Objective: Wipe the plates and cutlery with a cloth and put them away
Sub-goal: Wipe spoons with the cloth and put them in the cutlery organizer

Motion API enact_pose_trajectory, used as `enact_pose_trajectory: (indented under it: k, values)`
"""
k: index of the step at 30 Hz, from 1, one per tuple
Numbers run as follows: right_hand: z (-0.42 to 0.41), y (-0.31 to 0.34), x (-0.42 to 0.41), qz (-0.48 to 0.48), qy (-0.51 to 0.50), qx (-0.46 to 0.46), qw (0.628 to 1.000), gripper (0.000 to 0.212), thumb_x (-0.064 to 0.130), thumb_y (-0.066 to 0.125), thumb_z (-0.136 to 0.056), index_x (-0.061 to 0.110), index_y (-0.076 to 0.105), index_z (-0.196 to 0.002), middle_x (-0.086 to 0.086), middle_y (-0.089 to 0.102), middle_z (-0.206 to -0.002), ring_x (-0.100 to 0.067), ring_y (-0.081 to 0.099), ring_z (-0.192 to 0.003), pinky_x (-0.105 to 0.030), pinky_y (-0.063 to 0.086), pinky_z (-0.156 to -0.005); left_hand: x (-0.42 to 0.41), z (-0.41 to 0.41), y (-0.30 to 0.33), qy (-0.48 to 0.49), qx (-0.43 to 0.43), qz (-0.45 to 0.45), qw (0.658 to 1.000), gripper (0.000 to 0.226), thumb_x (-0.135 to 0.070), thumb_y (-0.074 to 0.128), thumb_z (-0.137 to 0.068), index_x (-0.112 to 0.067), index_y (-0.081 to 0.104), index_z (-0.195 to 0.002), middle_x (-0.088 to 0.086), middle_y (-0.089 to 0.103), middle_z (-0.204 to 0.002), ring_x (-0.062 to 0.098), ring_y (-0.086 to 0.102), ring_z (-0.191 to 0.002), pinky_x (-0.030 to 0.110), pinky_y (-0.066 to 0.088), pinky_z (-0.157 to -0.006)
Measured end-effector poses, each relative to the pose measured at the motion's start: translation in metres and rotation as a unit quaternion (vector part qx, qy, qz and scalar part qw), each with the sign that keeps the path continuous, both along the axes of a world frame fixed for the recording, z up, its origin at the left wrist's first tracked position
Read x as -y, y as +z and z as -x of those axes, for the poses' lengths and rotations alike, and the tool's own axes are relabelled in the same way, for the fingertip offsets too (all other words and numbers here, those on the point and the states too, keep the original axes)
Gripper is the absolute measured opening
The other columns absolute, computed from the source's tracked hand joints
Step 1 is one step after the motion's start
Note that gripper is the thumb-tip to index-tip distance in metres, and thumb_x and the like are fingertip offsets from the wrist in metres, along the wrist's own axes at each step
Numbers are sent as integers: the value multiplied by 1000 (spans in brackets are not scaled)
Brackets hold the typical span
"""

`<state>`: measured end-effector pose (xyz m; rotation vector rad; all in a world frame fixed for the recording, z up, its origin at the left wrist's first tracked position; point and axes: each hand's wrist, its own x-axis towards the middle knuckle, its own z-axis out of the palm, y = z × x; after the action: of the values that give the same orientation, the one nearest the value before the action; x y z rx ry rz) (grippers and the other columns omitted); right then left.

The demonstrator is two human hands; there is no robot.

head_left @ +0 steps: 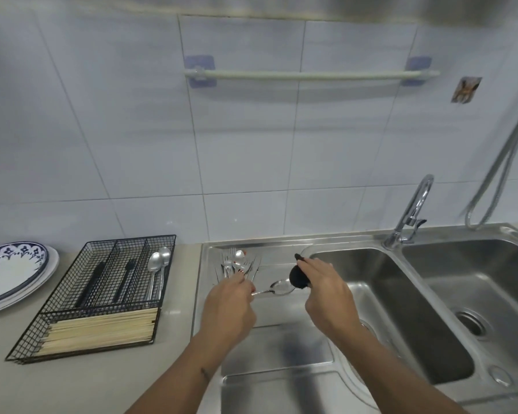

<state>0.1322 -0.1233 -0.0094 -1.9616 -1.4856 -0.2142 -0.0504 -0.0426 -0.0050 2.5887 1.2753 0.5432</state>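
Note:
My left hand (229, 306) pinches the handle of a metal spoon (278, 287) above the steel draining board (269, 345). Its bowl points right. My right hand (326, 291) grips a dark bunched cloth (299, 277), which touches the spoon's bowl. Several forks and spoons (237, 262) lie in a heap at the back of the draining board. A black wire cutlery tray (102, 294) on the counter to the left holds two spoons (159, 267), black-handled pieces and pale chopsticks (102, 328). Stacked plates (15, 270), the top one with a blue pattern, sit at the far left.
A double steel sink (401, 309) lies to the right, with a chrome tap (413, 210) behind it and a metal hose (500, 165) hanging at the far right. A bare towel rail (311, 74) is fixed to the tiled wall.

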Motion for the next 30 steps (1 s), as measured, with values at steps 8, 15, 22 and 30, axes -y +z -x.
enact_pose_trajectory:
  k: [8,15,22,30]
  values:
    - [31,0,18,39,50,40,997,72,-9,75,-53,16,64,-119,4,63,-120,-21,58,-111,-27,36,-106,10,4,20,22,-25,69,997,24,-23,46,-96,-29,67,-106,-9,65,-103,15,58,-93,35,44,-93]
    - [41,4,32,22,94,111,989,78,-14,70,-51,13,63,-124,-4,62,-128,-24,58,-118,-35,33,-111,16,13,25,49,9,171,984,23,-33,45,-99,-33,67,-95,-16,66,-91,9,57,-96,40,29,-98]
    - [49,7,47,26,144,169,975,73,-12,67,-55,13,64,-123,-5,61,-132,-26,57,-119,-41,42,-106,26,20,25,30,28,240,970,23,-30,46,-101,-34,64,-88,-21,67,-92,8,57,-100,37,33,-95]
    - [44,5,72,53,129,170,975,72,-11,65,-58,16,63,-125,-2,59,-135,-25,55,-123,-38,36,-109,48,16,23,2,63,258,964,25,-25,50,-98,-34,67,-83,-17,68,-77,5,63,-89,40,46,-99]
